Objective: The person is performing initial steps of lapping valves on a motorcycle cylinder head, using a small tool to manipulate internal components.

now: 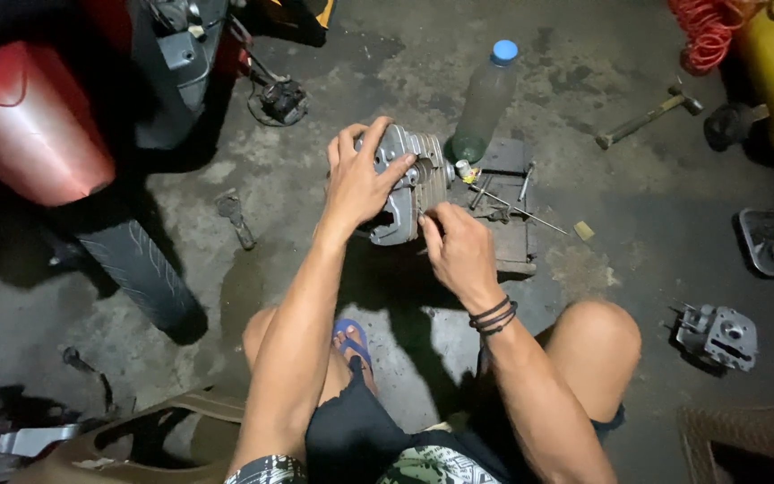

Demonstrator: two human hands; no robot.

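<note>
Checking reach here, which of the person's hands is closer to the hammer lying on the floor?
Right. The right hand is at the finned engine cylinder, on the side toward the hammer, up and to its right. The left hand grips the cylinder's far side, farther off.

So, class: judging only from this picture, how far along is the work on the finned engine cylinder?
Done: the finned cylinder is off the scooter, and a cylinder head lies apart on the floor. In hand: the left hand steadies the cylinder on a wooden block while the right hand works at its lower edge. Left: the parts remain separate; nothing is refitted.
</note>
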